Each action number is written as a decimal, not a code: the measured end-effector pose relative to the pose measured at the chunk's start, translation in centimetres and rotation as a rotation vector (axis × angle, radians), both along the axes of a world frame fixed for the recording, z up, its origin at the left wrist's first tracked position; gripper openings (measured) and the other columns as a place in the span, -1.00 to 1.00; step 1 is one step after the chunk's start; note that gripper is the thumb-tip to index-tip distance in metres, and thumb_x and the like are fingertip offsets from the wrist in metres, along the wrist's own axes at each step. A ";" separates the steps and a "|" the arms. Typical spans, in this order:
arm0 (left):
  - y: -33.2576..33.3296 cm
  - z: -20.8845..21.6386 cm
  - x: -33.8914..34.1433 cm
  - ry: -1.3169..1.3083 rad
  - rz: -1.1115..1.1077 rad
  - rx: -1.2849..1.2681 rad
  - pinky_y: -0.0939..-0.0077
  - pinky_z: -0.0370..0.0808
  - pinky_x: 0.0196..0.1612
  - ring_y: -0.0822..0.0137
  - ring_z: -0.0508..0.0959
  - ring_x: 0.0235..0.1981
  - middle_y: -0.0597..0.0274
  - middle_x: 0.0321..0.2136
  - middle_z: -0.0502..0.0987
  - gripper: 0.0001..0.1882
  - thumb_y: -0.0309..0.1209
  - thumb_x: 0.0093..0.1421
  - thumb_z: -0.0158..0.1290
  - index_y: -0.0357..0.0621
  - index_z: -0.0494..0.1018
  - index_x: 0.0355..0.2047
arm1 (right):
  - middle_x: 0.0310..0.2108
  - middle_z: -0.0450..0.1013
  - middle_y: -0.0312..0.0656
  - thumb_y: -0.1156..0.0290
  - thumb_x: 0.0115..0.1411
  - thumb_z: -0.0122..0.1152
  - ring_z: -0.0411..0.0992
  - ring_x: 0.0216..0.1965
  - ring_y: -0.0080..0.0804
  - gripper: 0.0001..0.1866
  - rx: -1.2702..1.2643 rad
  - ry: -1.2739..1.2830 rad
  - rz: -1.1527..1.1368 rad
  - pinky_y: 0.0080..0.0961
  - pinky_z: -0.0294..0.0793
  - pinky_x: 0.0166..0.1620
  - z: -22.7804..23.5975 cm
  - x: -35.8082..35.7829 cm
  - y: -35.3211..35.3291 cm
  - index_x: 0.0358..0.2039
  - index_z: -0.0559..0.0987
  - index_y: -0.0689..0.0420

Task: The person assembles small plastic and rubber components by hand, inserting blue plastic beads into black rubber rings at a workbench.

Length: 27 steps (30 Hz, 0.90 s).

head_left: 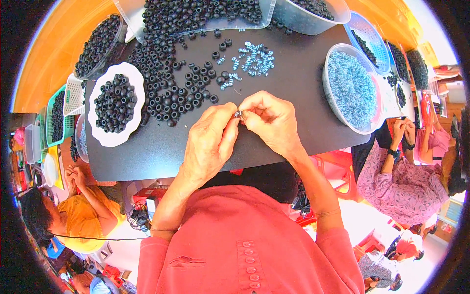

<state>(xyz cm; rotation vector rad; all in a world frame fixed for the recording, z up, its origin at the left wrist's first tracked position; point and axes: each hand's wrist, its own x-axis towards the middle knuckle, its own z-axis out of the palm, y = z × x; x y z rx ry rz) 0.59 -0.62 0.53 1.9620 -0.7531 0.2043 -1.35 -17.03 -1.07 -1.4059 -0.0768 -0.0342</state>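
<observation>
At the middle of the dark table, my left hand (pixel 209 139) and my right hand (pixel 270 122) meet fingertip to fingertip. Both are closed in a pinch on a small dark, shiny piece (pixel 238 114); the fingers cover most of it, so its exact kind does not show. Just beyond my fingers lie loose metal coil springs (pixel 258 59). Left of them spreads a pile of round black bead-like pieces with holes (pixel 169 95), running back to a large clear bin (pixel 270 12).
A white scalloped plate (pixel 138 81) of black pieces stands at left, a tub (pixel 329 98) of springs at right. More containers stand at the back, including a blue basket (pixel 387 54). People sit on both sides, one in yellow (pixel 90 218), one in patterned pink (pixel 399 183).
</observation>
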 end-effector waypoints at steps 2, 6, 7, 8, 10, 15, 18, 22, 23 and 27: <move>0.0 0.0 0.0 -0.011 0.007 0.018 0.32 0.49 -0.28 0.05 0.56 -0.33 -0.01 -0.38 0.52 -0.73 -0.67 0.05 0.09 -0.32 0.40 -0.20 | -0.37 0.49 -0.26 0.69 0.14 0.11 0.43 -0.37 -0.63 -0.89 0.001 -0.016 0.001 -0.68 0.44 -0.30 -0.1 0.0 0.1 -0.29 0.50 0.29; 0.0 0.1 0.0 -0.062 0.033 0.037 0.29 0.48 -0.29 0.04 0.54 -0.36 -0.01 -0.41 0.52 -0.77 -0.64 0.07 0.09 -0.32 0.41 -0.23 | -0.37 0.49 -0.26 0.69 0.14 0.10 0.43 -0.38 -0.63 -0.88 0.002 -0.016 0.011 -0.67 0.44 -0.31 0.4 -0.1 0.2 -0.29 0.50 0.29; -0.1 0.1 0.0 -0.062 0.033 0.037 0.29 0.48 -0.29 0.04 0.54 -0.36 -0.01 -0.41 0.52 -0.77 -0.64 0.07 0.09 -0.32 0.41 -0.23 | -0.38 0.49 -0.26 0.69 0.14 0.11 0.43 -0.38 -0.63 -0.88 -0.017 -0.028 0.000 -0.67 0.44 -0.32 0.3 -0.1 0.3 -0.29 0.50 0.28; -0.1 0.2 0.0 -0.058 0.033 0.038 0.28 0.48 -0.30 0.03 0.54 -0.37 -0.01 -0.42 0.51 -0.81 -0.62 0.09 0.08 -0.32 0.42 -0.24 | -0.38 0.49 -0.26 0.70 0.14 0.11 0.42 -0.39 -0.64 -0.88 -0.037 -0.040 -0.012 -0.66 0.44 -0.32 0.2 -0.1 0.3 -0.29 0.50 0.28; 0.0 0.3 0.1 -0.054 0.035 0.039 0.28 0.47 -0.32 0.03 0.53 -0.38 -0.01 -0.44 0.50 -0.84 -0.59 0.12 0.07 -0.32 0.42 -0.26 | -0.39 0.49 -0.26 0.70 0.14 0.11 0.42 -0.39 -0.64 -0.88 -0.083 -0.069 -0.012 -0.67 0.44 -0.32 0.1 -0.1 0.2 -0.29 0.50 0.29; 0.8 1.2 0.5 0.508 -0.044 -0.071 0.43 0.45 -0.39 0.25 0.52 -0.48 0.06 -0.48 0.49 -0.90 -0.52 0.19 0.03 -0.30 0.42 -0.30 | -0.41 0.49 -0.27 0.70 0.14 0.11 0.42 -0.38 -0.66 -0.89 -0.134 -0.106 -0.019 -0.69 0.42 -0.32 0.2 -0.2 0.4 -0.30 0.50 0.29; 0.4 0.6 0.3 0.311 -0.026 -0.117 0.48 0.45 -0.39 0.30 0.53 -0.47 0.09 -0.46 0.49 -0.87 -0.57 0.16 0.05 -0.29 0.42 -0.27 | -0.40 0.49 -0.27 0.70 0.15 0.11 0.41 -0.38 -0.67 -0.89 -0.048 -0.065 -0.020 -0.69 0.41 -0.33 0.3 0.0 0.5 -0.30 0.50 0.29; 0.3 0.0 0.3 0.144 -0.020 -0.057 0.48 0.47 -0.36 0.27 0.55 -0.43 0.09 -0.40 0.52 -0.78 -0.65 0.09 0.07 -0.28 0.42 -0.22 | -0.39 0.49 -0.25 0.69 0.15 0.11 0.42 -0.38 -0.65 -0.89 0.001 -0.010 0.000 -0.68 0.44 -0.31 0.4 -0.1 0.2 -0.29 0.51 0.30; 0.4 0.0 0.4 0.150 -0.035 -0.039 0.52 0.47 -0.35 0.34 0.55 -0.42 0.13 -0.40 0.53 -0.78 -0.65 0.09 0.07 -0.27 0.43 -0.22 | -0.39 0.50 -0.25 0.68 0.15 0.12 0.42 -0.38 -0.65 -0.89 -0.004 -0.006 0.002 -0.67 0.45 -0.30 0.4 -0.1 0.2 -0.28 0.51 0.30; 0.5 0.2 0.3 0.074 -0.008 -0.038 0.51 0.47 -0.35 0.32 0.55 -0.44 0.11 -0.38 0.52 -0.79 -0.66 0.09 0.07 -0.27 0.44 -0.23 | -0.40 0.52 -0.31 0.62 0.15 0.16 0.47 -0.33 -0.65 -0.92 -0.003 -0.034 -0.010 -0.67 0.47 -0.26 0.6 -0.1 0.4 -0.31 0.54 0.27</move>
